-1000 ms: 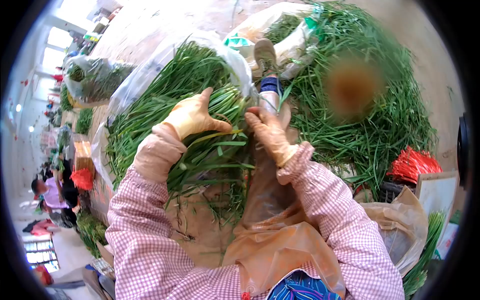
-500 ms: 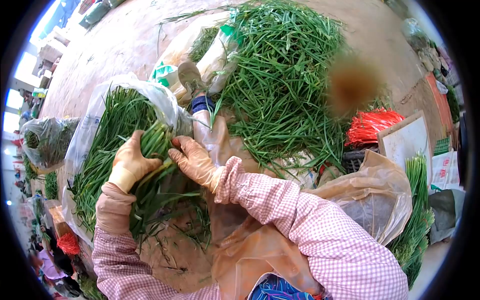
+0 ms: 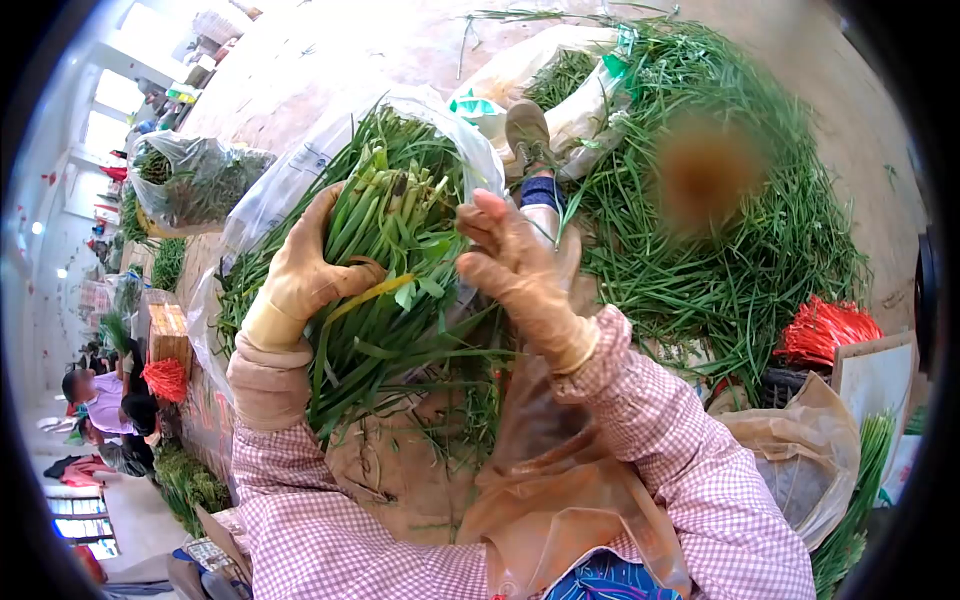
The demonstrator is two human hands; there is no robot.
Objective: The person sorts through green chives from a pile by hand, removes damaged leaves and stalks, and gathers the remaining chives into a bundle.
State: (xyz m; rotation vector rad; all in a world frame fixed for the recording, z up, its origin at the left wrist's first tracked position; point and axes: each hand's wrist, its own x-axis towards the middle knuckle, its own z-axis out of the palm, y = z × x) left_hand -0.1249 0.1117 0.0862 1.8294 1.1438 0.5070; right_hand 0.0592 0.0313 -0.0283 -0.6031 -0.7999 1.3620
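A thick bunch of long green stalks [image 3: 395,225], its cut ends upward, is gripped by my gloved left hand [image 3: 305,265], fingers and thumb wrapped round its left side. A yellowed leaf [image 3: 350,300] crosses the bunch near the thumb. Just right of the bunch is my gloved right hand [image 3: 522,275], its fingers apart and somewhat bent, with nothing seen in them. Behind the bunch, a clear plastic bag [image 3: 270,190] holds more greens.
A large heap of loose greens [image 3: 700,260] covers the right side, near red ties [image 3: 828,330] and a board [image 3: 872,385]. An open white bag [image 3: 590,105] lies by my shoe [image 3: 527,130]. Another filled bag [image 3: 205,180] stands left. A person [image 3: 105,400] is at far left.
The bunch is now lifted and turned more upright in my left hand. My right hand has come away from the stalk ends, and its fingers have spread. The view has swung back left.
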